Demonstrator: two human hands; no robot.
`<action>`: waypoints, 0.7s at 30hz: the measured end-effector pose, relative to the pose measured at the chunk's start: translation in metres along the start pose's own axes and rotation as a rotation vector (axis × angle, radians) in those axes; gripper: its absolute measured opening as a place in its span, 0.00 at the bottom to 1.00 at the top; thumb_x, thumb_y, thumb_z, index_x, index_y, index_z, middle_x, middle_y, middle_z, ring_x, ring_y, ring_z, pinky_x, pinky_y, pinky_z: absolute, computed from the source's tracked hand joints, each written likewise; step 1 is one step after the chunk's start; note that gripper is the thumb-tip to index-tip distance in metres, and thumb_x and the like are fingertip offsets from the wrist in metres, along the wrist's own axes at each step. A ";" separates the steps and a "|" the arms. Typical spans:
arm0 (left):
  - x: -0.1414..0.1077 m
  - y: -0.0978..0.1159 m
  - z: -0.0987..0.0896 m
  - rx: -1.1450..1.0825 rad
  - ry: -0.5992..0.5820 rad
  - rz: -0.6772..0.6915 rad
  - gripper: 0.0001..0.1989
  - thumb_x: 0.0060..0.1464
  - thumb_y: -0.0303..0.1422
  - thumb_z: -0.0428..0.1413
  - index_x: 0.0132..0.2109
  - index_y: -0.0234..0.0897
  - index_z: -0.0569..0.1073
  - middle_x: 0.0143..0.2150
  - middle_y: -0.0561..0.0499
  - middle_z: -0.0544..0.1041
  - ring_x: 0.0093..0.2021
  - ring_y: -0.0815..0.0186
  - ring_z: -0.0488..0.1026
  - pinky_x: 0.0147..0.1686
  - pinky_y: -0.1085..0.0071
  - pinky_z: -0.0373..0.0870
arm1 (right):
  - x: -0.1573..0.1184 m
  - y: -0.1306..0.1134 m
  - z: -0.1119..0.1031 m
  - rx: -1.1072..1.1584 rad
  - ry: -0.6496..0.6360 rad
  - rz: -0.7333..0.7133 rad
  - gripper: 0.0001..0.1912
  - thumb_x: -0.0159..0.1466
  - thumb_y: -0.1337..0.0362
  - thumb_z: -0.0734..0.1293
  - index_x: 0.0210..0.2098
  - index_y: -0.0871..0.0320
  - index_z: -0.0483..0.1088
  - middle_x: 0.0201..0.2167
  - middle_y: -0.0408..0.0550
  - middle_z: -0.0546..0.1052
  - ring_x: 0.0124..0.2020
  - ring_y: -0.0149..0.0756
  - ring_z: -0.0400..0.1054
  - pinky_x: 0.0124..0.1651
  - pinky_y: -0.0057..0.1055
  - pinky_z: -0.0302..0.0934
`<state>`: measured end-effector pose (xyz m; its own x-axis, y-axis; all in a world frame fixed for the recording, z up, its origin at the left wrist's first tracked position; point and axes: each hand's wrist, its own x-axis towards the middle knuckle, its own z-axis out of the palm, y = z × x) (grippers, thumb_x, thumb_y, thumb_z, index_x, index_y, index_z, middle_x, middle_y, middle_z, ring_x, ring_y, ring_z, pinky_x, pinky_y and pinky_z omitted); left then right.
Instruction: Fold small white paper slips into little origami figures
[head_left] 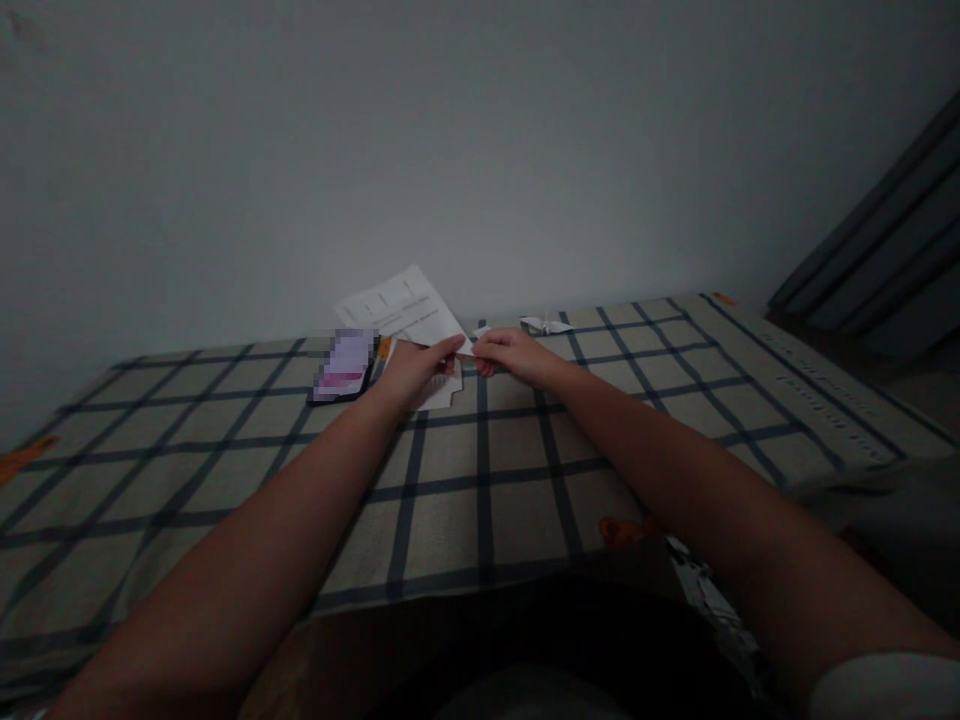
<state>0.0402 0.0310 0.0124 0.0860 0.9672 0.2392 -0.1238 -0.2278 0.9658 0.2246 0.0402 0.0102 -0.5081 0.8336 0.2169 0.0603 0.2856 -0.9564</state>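
Note:
Both hands meet near the middle of the table, pinching one small white piece of paper (465, 347) between them. My left hand (421, 372) is closed on its left side, with thumb and fingers pressed together. On the right side, my right hand (514, 356) is closed in a pinch with curled fingers. A printed white sheet (409, 308) stands tilted up behind my left hand, near the wall. More white paper (437, 400) lies under my left hand, partly covered by it. Left of that hand is a phone (345, 366) with a lit, blurred screen.
A checked cloth (517, 510) covers the table. Crumpled white paper (546, 326) lies at the back, right of centre. A pale wall (480, 150) rises behind the table, and a dark curtain (885, 230) hangs at the far right.

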 end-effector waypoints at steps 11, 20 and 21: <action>0.001 -0.001 0.000 0.017 0.019 -0.038 0.13 0.41 0.36 0.68 0.29 0.33 0.73 0.24 0.51 0.75 0.20 0.71 0.67 0.21 0.74 0.64 | -0.001 0.001 0.001 -0.063 -0.010 -0.011 0.11 0.65 0.64 0.62 0.27 0.59 0.69 0.22 0.41 0.71 0.25 0.27 0.66 0.33 0.26 0.61; -0.001 0.001 0.000 0.001 -0.002 -0.068 0.12 0.41 0.34 0.68 0.29 0.33 0.73 0.24 0.51 0.74 0.20 0.72 0.68 0.20 0.76 0.62 | -0.003 -0.004 0.000 -0.149 -0.025 0.004 0.17 0.67 0.63 0.62 0.22 0.58 0.67 0.19 0.42 0.69 0.23 0.28 0.63 0.31 0.26 0.59; -0.002 0.000 0.000 0.000 -0.026 -0.074 0.12 0.41 0.34 0.68 0.29 0.33 0.73 0.24 0.51 0.74 0.20 0.71 0.68 0.19 0.76 0.63 | -0.003 -0.005 0.000 -0.135 -0.010 0.020 0.18 0.67 0.63 0.61 0.21 0.58 0.66 0.19 0.42 0.68 0.23 0.28 0.63 0.31 0.26 0.59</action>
<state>0.0396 0.0295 0.0120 0.1207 0.9781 0.1695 -0.1163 -0.1556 0.9810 0.2261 0.0362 0.0142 -0.5144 0.8351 0.1949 0.1852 0.3301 -0.9256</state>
